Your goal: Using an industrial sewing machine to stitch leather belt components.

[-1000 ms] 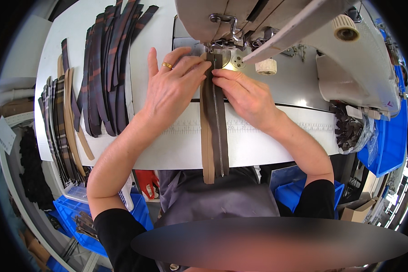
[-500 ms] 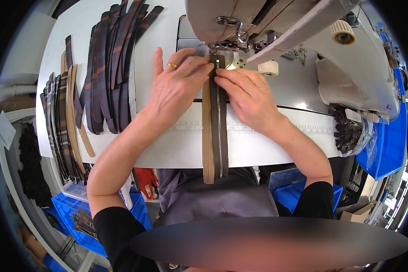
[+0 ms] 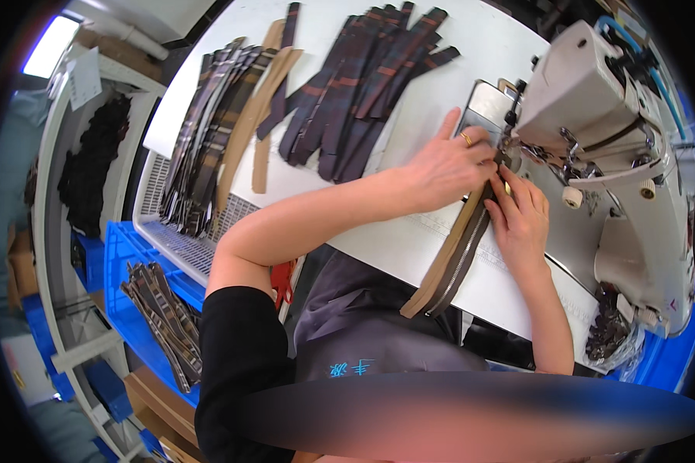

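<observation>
A dark zipper point(image 3: 465, 258) with silvery teeth lies alongside a tan fabric strip point(image 3: 433, 277), and their lower ends hang past the table's front edge. Both run up to the needle area of a white sewing machine point(image 3: 567, 89). My left hand point(image 3: 449, 167), a ring on one finger, pinches the upper end of the strips close to the presser foot, its thumb sticking out. On the other side my right hand point(image 3: 523, 224) has its fingers closed on the zipper's upper part. The fingertips partly cover the strips' top ends.
Dark plaid strips point(image 3: 347, 92) are piled on the white table point(image 3: 409, 235), with tan strips point(image 3: 247, 127) and brown plaid strips point(image 3: 208, 139) left of them. A grey basket point(image 3: 153, 202) and a blue crate point(image 3: 143, 328) stand at the left. A plastic bag of dark scraps point(image 3: 611, 328) is at the right.
The view has swung left, so the machine and hands appear farther right and tilted. Both hands stay on the strips near the presser foot.
</observation>
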Action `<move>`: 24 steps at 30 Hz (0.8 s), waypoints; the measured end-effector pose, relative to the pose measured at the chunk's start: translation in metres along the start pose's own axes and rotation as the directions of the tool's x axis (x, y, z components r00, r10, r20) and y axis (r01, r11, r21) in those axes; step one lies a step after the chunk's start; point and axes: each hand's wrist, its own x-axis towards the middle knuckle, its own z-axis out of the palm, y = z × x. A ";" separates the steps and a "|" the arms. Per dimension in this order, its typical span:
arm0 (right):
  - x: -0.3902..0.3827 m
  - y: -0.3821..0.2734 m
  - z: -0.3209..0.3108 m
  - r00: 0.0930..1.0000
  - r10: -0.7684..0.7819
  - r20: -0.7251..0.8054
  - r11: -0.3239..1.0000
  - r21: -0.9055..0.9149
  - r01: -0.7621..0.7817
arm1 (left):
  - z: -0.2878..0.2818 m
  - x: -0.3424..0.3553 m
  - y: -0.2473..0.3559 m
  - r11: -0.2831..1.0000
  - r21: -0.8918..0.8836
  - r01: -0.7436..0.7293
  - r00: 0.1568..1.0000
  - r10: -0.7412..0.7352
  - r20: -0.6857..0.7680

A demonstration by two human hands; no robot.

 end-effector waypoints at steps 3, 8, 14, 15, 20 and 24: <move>-0.002 0.001 0.001 1.000 -0.019 -0.005 0.998 0.055 0.020 | -0.043 -0.025 0.010 0.999 -0.007 0.044 0.993 -0.045 -0.107; -0.003 0.003 0.000 1.000 0.003 0.004 0.999 0.033 -0.003 | -0.118 -0.129 -0.070 0.845 0.184 0.502 0.840 -0.426 -0.337; -0.001 0.003 0.001 1.000 -0.013 -0.017 0.999 0.036 0.014 | -0.127 -0.233 -0.136 0.355 0.363 0.861 0.437 -0.883 -0.173; -0.001 0.002 0.000 1.000 -0.011 -0.019 0.999 0.034 0.012 | -0.129 -0.233 -0.138 0.396 0.348 0.850 0.467 -0.871 -0.150; -0.002 0.001 0.000 1.000 -0.003 -0.022 0.999 0.036 0.004 | -0.145 -0.220 -0.171 0.452 0.226 0.863 0.505 -0.789 -0.350; -0.002 0.000 -0.001 1.000 0.004 -0.016 1.000 0.026 -0.004 | -0.158 -0.189 -0.216 0.553 0.114 0.825 0.561 -0.781 -0.274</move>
